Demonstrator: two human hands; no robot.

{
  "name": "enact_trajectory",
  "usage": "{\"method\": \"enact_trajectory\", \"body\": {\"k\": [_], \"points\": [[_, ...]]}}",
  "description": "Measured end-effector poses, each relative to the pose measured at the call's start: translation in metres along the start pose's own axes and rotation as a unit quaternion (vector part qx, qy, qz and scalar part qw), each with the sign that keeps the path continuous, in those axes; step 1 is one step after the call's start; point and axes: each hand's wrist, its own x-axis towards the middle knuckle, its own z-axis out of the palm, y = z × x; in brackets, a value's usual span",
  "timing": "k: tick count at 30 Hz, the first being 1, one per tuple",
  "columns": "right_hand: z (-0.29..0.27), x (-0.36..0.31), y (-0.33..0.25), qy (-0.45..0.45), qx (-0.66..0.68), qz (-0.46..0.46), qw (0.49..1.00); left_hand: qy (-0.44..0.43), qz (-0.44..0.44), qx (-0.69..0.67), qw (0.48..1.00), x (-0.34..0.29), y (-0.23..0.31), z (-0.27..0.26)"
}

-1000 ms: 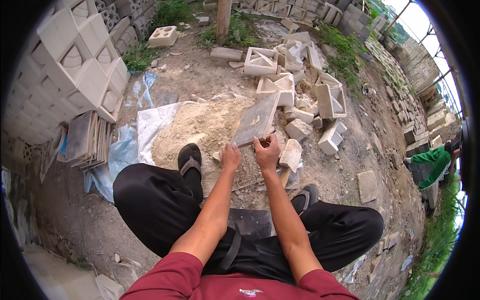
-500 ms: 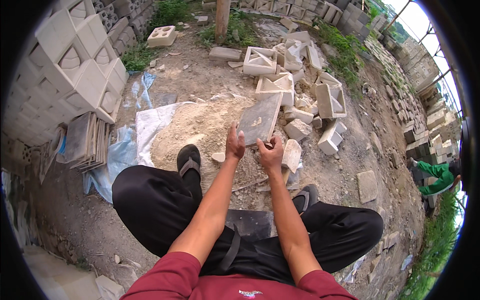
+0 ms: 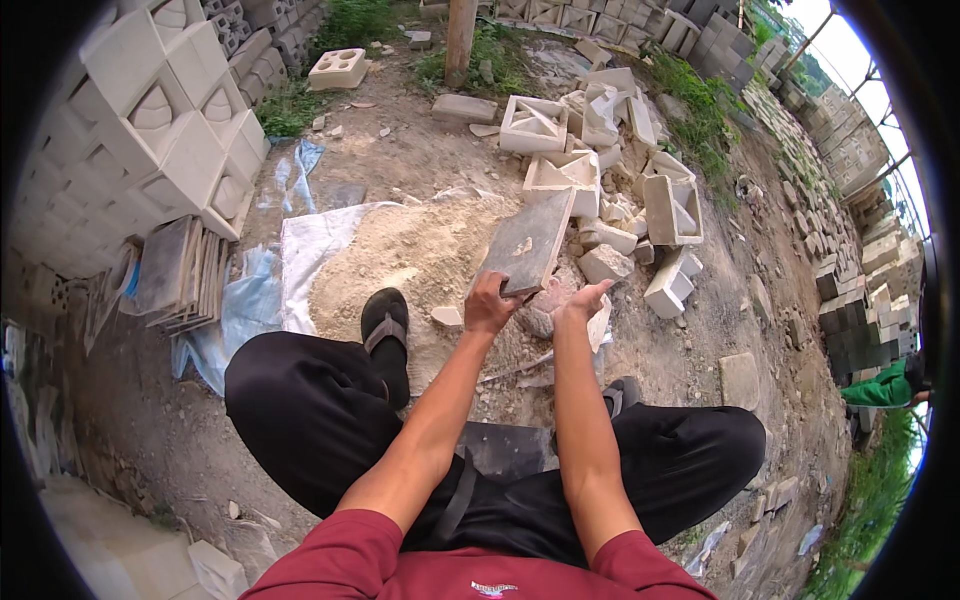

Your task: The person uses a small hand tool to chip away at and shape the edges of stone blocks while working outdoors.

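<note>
My left hand (image 3: 489, 304) grips the lower left edge of a flat grey board (image 3: 522, 243), its fingers closed round the corner. The board is tilted, with its far end raised and a pale smudge on its face. My right hand (image 3: 580, 302) is off the board, just right of its lower end, its fingers stretched out with nothing seen in them. Beneath the board's near end, between my hands, lies a rough pinkish-grey lump (image 3: 547, 306). A heap of sandy powder (image 3: 400, 250) is spread on a white sheet (image 3: 300, 262) beyond my left foot.
Broken hollow blocks (image 3: 562, 176) and rubble lie ahead to the right. At left, thin boards (image 3: 178, 270) lean below a tall stack of pale blocks (image 3: 190, 130), beside blue plastic (image 3: 252, 305). A wooden post (image 3: 460, 45) stands ahead. Far right, a person in green (image 3: 880, 388).
My right hand has let go of the board and moved right, its fingers opening out. My left hand has shifted to the board's lower edge and closed on it.
</note>
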Motion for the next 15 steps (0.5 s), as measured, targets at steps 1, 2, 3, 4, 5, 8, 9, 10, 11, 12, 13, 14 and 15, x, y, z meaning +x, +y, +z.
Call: {"method": "enact_trajectory", "body": {"k": [1, 2, 3, 4, 5, 8, 9, 10, 11, 12, 13, 14, 15], "points": [[0.002, 0.003, 0.000, 0.044, 0.005, 0.011, 0.999, -0.006, -0.002, -0.004, 1.000, 0.000, 0.002, 0.001], [0.004, 0.007, 0.001, 0.089, 0.011, 0.023, 0.996, -0.013, -0.004, -0.009, 1.000, 0.001, 0.004, 0.002], [0.005, 0.009, 0.003, 0.133, 0.018, 0.033, 0.990, -0.012, -0.003, -0.010, 1.000, 0.001, 0.005, 0.002], [0.003, 0.004, 0.006, -0.160, 0.044, 0.152, 0.974, -0.006, -0.003, -0.006, 1.000, 0.000, 0.001, -0.001], [0.003, -0.001, 0.009, -0.436, 0.069, 0.257, 0.860, 0.000, -0.003, -0.003, 1.000, -0.001, -0.004, -0.004], [0.007, 0.016, 0.014, -0.370, -0.048, 0.190, 0.908, 0.015, -0.046, -0.022, 0.999, 0.007, 0.000, -0.005], [0.003, 0.031, 0.013, -0.258, -0.079, 0.127, 0.955, 0.012, -0.042, -0.026, 0.999, 0.007, 0.005, -0.003], [-0.003, 0.051, 0.007, -0.159, -0.064, 0.064, 0.983, 0.014, -0.028, -0.035, 0.999, 0.013, 0.012, 0.001], [-0.005, 0.040, 0.012, -0.164, -0.067, 0.077, 0.981, 0.017, -0.031, -0.027, 0.999, 0.009, 0.003, -0.006], [-0.009, 0.030, 0.015, -0.127, -0.018, 0.072, 0.989, 0.021, -0.036, -0.018, 0.999, 0.006, -0.006, -0.012], [-0.014, 0.029, 0.013, -0.085, 0.033, 0.056, 0.994, 0.020, -0.038, -0.018, 0.999, 0.004, -0.008, -0.012], [-0.013, 0.027, 0.016, -0.027, 0.047, 0.062, 0.997, 0.014, -0.033, -0.009, 0.999, 0.002, -0.010, -0.013], [-0.016, 0.024, 0.020, -0.026, 0.045, 0.063, 0.997, 0.008, -0.027, 0.000, 1.000, 0.000, -0.012, -0.014]]}}
